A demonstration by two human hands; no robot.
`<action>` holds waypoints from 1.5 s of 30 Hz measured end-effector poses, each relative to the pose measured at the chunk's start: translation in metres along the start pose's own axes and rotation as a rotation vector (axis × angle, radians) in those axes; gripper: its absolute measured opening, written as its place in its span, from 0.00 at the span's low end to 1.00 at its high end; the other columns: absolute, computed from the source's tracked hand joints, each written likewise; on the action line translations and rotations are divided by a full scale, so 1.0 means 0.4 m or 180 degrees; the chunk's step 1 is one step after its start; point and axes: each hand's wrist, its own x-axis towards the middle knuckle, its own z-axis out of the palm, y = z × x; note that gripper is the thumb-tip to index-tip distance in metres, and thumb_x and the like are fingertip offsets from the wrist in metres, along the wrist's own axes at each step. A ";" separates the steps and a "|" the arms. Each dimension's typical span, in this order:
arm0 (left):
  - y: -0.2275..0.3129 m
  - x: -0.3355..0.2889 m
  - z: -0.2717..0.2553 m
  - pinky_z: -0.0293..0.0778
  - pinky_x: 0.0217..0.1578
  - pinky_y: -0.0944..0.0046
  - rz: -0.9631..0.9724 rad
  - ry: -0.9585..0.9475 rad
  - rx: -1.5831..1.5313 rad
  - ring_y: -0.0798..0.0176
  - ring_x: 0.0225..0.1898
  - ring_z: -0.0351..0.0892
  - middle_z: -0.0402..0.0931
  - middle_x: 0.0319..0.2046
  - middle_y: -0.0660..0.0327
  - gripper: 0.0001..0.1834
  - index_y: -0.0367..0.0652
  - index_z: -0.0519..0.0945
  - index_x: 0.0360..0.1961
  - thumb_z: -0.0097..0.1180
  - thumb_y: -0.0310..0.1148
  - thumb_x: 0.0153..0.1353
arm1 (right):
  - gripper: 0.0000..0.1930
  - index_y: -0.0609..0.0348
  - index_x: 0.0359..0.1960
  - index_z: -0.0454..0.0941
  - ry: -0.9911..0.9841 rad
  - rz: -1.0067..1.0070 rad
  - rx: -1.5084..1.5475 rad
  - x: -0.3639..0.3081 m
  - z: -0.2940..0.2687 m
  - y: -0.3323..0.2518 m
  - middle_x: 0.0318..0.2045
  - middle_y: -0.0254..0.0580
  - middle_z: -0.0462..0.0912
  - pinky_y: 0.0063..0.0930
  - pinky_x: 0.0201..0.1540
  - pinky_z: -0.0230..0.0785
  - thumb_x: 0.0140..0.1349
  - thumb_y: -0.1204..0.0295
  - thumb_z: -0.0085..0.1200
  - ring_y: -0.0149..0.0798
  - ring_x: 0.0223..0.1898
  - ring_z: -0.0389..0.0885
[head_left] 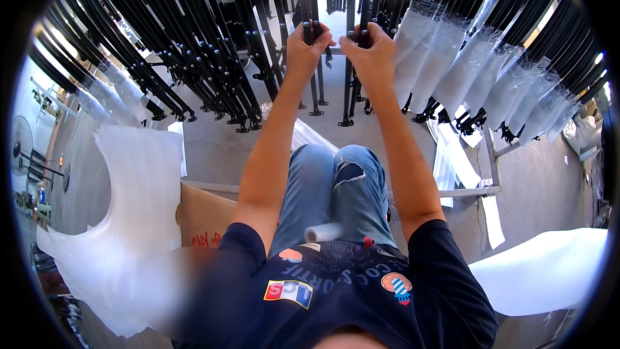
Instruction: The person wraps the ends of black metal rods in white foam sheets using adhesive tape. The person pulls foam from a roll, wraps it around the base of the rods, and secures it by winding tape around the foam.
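Note:
Both my arms reach forward and up to a row of hanging black metal frames. My left hand (307, 44) is closed around a black frame bar (316, 87) that ends in a small foot. Just to its right, my right hand (369, 52) grips a neighbouring black frame bar (349, 90). The two hands are close together, almost touching. A small roll of white foam wrap (325, 232) rests on my lap on blue jeans.
Many black frames (206, 58) hang at the left. At the right, several hanging frames are sleeved in clear bubble wrap (465, 64). A stack of white foam sheets (129, 220) lies at the left, another (549, 271) at the right. A brown cardboard box (203, 216) stands by my left knee. A fan (22, 145) stands at the far left.

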 end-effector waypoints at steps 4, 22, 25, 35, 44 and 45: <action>0.018 -0.032 -0.022 0.66 0.42 0.70 -0.0289 -0.0980 -0.0187 0.68 0.34 0.74 0.75 0.31 0.61 0.17 0.36 0.71 0.39 0.54 0.38 0.54 | 0.12 0.68 0.33 0.71 -0.0391 -0.0018 0.0385 0.040 -0.049 0.052 0.26 0.43 0.78 0.21 0.32 0.66 0.48 0.74 0.55 0.27 0.28 0.75; -0.022 -0.027 -0.017 0.68 0.44 0.69 -0.0518 -0.0840 -0.0338 0.64 0.38 0.76 0.76 0.37 0.56 0.17 0.38 0.74 0.41 0.59 0.28 0.47 | 0.15 0.70 0.46 0.67 -0.0160 -0.0452 0.0043 0.076 -0.060 0.087 0.38 0.43 0.77 0.22 0.45 0.65 0.57 0.77 0.45 0.31 0.41 0.75; -0.026 -0.029 -0.021 0.67 0.37 0.74 -0.0590 -0.0610 -0.0177 0.72 0.32 0.74 0.77 0.31 0.62 0.15 0.39 0.77 0.38 0.61 0.28 0.45 | 0.13 0.70 0.44 0.69 -0.0563 -0.0278 0.0273 0.066 -0.061 0.064 0.35 0.43 0.78 0.20 0.43 0.67 0.59 0.77 0.43 0.30 0.38 0.76; -0.014 -0.054 -0.057 0.66 0.28 0.77 -0.0416 -0.0301 0.0132 0.75 0.27 0.71 0.76 0.26 0.66 0.13 0.42 0.78 0.36 0.61 0.28 0.46 | 0.13 0.65 0.32 0.75 -0.0534 0.0176 -0.0055 0.033 -0.036 0.006 0.25 0.35 0.77 0.18 0.31 0.65 0.59 0.65 0.47 0.25 0.27 0.73; 0.023 -0.061 -0.036 0.67 0.31 0.77 -0.0666 -0.0389 -0.0409 0.77 0.27 0.70 0.75 0.27 0.68 0.12 0.39 0.78 0.35 0.59 0.23 0.46 | 0.14 0.65 0.28 0.75 -0.0289 0.0138 0.0487 0.044 -0.030 0.045 0.21 0.34 0.77 0.20 0.29 0.67 0.59 0.64 0.46 0.26 0.25 0.75; 0.015 -0.061 -0.037 0.66 0.30 0.77 -0.0683 -0.0381 -0.0415 0.77 0.27 0.70 0.75 0.26 0.69 0.12 0.39 0.78 0.35 0.59 0.23 0.46 | 0.14 0.65 0.28 0.74 -0.0349 0.0157 0.0643 0.048 -0.028 0.043 0.21 0.35 0.77 0.20 0.29 0.67 0.60 0.64 0.45 0.26 0.25 0.75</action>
